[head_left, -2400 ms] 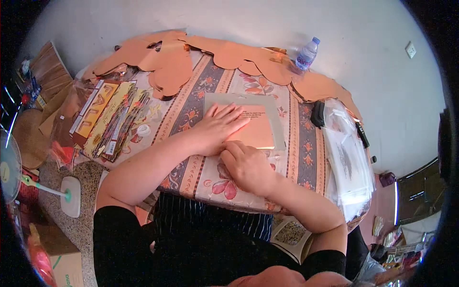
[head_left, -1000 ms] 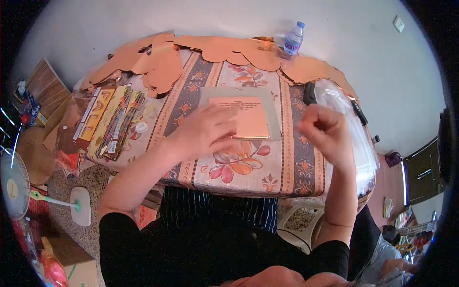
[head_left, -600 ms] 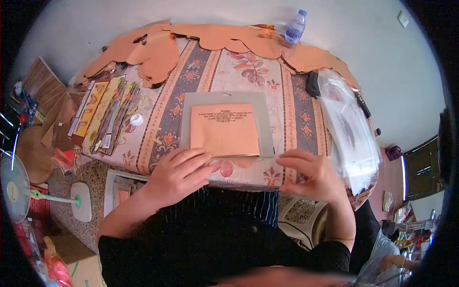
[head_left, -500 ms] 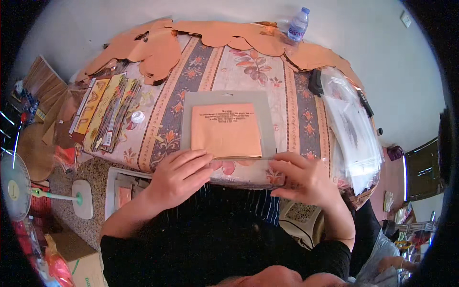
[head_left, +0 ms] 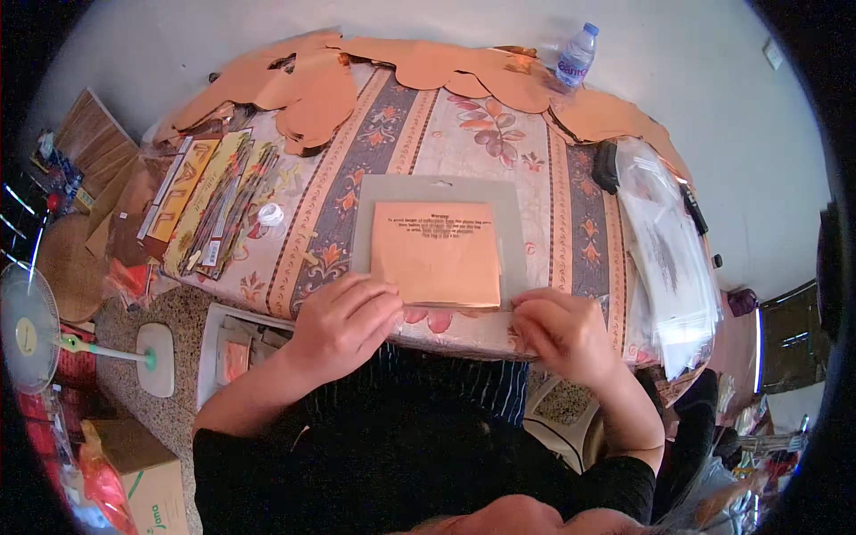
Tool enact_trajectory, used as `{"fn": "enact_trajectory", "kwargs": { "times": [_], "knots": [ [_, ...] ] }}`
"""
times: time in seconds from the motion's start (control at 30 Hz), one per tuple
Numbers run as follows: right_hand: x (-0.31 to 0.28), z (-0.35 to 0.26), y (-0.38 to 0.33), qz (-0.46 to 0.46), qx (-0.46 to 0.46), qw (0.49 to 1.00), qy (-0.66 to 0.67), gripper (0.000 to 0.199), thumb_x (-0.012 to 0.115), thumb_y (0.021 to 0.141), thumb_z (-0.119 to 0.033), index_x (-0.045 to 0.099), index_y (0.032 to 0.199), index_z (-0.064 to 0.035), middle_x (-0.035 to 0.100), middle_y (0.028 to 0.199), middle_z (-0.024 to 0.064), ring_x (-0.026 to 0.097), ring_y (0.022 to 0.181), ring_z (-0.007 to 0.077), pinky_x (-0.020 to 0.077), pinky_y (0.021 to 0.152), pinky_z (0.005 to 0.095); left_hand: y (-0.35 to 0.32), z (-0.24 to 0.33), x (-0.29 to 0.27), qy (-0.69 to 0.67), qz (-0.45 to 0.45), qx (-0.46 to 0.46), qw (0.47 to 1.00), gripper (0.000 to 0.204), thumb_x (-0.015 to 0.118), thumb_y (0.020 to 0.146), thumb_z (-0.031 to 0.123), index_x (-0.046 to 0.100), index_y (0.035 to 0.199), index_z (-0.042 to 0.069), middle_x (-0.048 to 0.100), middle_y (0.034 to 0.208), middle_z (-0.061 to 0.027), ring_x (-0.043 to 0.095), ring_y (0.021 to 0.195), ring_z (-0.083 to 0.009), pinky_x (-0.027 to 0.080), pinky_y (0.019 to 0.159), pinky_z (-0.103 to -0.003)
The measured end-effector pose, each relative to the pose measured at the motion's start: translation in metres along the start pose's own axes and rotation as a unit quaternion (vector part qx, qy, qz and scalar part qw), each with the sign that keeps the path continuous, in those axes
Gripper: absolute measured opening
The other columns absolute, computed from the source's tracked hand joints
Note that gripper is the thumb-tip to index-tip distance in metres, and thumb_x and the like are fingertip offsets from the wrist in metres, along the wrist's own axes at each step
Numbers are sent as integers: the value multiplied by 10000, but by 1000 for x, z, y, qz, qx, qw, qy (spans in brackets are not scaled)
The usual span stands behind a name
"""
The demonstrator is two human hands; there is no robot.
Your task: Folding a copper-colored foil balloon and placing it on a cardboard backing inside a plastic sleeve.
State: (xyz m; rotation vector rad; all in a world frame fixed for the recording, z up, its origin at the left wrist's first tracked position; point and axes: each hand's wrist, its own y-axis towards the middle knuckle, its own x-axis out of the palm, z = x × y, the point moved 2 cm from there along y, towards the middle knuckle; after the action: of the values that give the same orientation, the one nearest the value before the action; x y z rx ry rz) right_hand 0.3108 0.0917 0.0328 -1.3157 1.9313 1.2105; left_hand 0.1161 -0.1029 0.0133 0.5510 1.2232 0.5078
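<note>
A clear plastic bag [head_left: 520,214] lies flat on the table before me, with dark print on its front. Inside it are a grey card [head_left: 446,189] with a hang hole at its top and a folded orange-copper sheet [head_left: 435,267]. At the bag's lower left corner, my left hand [head_left: 346,323] pinches the edge with curled fingers. My right hand [head_left: 563,332] is closed at the lower right corner, thumb and fingers together on the bag's edge. The fingertips of both hands are partly hidden.
Orange scalloped sheets [head_left: 312,116] line the table's far edge, near a water bottle [head_left: 577,58]. Printed cards [head_left: 209,201] and a white cap [head_left: 270,214] lie left. Clear plastic bags [head_left: 664,267] are stacked right, beside a black object [head_left: 605,167]. A fan [head_left: 27,330] stands at left.
My right hand's thumb and fingers have come together at the bag's lower right corner. My left hand stays at the lower left corner. The whole view has shifted slightly.
</note>
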Motion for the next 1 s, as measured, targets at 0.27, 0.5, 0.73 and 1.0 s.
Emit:
{"fn": "enact_trajectory", "kwargs": {
  "times": [0.27, 0.5, 0.73, 1.0],
  "knots": [
    [1, 10, 20, -9, 168, 982, 85, 56, 620, 810, -7, 620, 819, 48, 600, 695, 83, 579, 622, 109, 453, 545, 267, 10, -11, 2, -29, -13, -91, 995, 92, 680, 774, 65, 597, 809, 53, 600, 773, -73, 594, 691, -267, 484, 592, -373],
    [13, 14, 28, -6, 146, 989, -20, 83, 638, 749, -31, 592, 735, 36, 601, 662, 151, 604, 558, 268, 471, 548, 343, 15, -11, 4, -43, -52, -140, 988, 109, 680, 777, 58, 583, 828, 51, 577, 755, -82, 604, 700, -269, 487, 609, -368],
    [18, 10, 30, -36, 142, 985, -91, 112, 636, 752, -64, 548, 760, 5, 598, 703, 173, 610, 646, 361, 486, 576, 417, 8, -14, 4, -12, -36, -143, 989, 138, 646, 789, 41, 562, 899, 35, 572, 909, -116, 587, 787, -285, 478, 686, -380],
    [16, 11, 24, 10, 76, 985, -157, 199, 599, 770, -72, 460, 909, -42, 582, 742, 156, 609, 585, 351, 511, 499, 423, -12, -21, 1, 54, -7, -175, 983, 194, 589, 824, 86, 557, 1013, 56, 535, 994, -118, 523, 943, -316, 394, 831, -434]
  ]
}}
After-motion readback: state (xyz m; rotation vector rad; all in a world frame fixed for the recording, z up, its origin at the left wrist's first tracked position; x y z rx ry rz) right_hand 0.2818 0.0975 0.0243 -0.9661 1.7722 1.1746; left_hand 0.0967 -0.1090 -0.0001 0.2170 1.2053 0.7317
